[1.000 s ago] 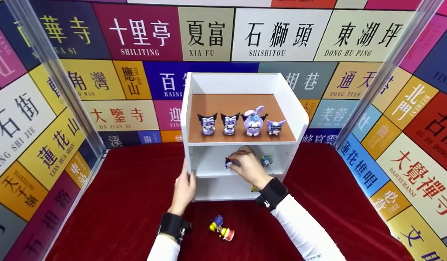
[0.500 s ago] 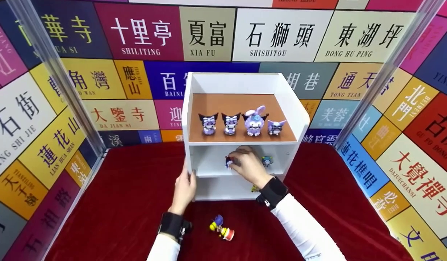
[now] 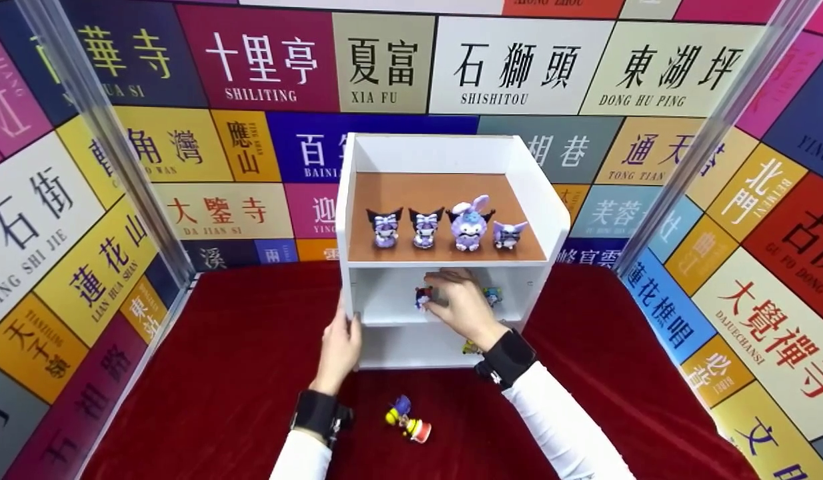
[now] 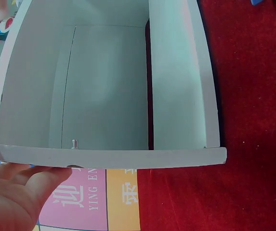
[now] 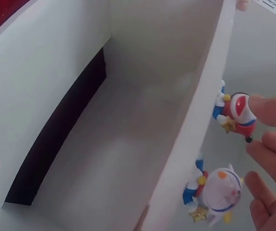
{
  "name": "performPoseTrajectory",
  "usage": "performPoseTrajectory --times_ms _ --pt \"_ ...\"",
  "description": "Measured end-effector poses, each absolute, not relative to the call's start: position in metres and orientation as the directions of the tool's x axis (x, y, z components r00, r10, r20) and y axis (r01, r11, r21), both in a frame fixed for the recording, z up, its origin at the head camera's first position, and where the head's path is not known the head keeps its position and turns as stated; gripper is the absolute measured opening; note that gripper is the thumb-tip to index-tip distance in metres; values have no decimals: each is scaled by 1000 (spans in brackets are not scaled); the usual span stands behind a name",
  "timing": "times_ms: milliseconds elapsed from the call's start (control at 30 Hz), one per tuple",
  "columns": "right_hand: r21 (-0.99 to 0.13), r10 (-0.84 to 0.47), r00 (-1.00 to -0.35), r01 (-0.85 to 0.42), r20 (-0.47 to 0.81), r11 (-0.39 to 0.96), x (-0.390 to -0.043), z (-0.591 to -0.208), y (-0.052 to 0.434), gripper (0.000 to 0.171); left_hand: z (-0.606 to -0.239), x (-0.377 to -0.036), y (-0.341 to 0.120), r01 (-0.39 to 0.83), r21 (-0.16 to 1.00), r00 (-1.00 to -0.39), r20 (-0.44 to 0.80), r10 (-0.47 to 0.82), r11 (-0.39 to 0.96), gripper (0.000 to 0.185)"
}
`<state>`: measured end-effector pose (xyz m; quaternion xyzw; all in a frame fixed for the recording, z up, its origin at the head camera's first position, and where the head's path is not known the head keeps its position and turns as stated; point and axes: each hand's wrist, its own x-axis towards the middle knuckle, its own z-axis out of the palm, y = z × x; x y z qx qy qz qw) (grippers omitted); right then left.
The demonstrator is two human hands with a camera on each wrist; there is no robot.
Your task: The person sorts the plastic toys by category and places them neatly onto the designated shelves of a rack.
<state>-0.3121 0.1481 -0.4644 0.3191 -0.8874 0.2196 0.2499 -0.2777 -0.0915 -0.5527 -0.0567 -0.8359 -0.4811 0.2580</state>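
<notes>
In the head view, my left hand grips the left side panel of a white shelf unit, with a fingertip showing inside the panel in the left wrist view. My right hand reaches into the middle compartment. Its thumb and fingers are spread around the head of a small figurine with a red hat, blue-and-white body and gold star. That figurine stands near the shelf's front edge. A second figurine, white-headed with a similar star, stands to its right, partly behind my hand in the head view.
Several purple figurines line the front of the brown top board. A yellow figurine stands in the lower compartment at right. On the red cloth lie a blue-and-yellow figurine and one with a red-and-white base.
My right hand has shifted slightly right and its fingers have loosened, exposing more of the red-hatted figurine, which stays in place. My left hand has not moved.
</notes>
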Motion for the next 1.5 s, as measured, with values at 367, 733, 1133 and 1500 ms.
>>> performPoseTrajectory --times_ms 367,733,1133,1500 --pt "-252 -367 -582 -721 726 645 -262 -487 164 25 -550 -278 -90 325 791 -878 456 -144 518 59" --pt "-286 -687 -708 -700 163 654 -214 -564 152 29 -552 -276 -92 321 788 -875 459 -153 525 60" --pt "-244 -734 -670 -735 110 633 -199 -594 135 29 -553 -277 -90 331 779 -867 474 -155 533 59" --pt "-273 -734 -674 -725 89 632 -200 -596 136 23 -552 -277 -90 338 776 -866 478 -148 532 59"
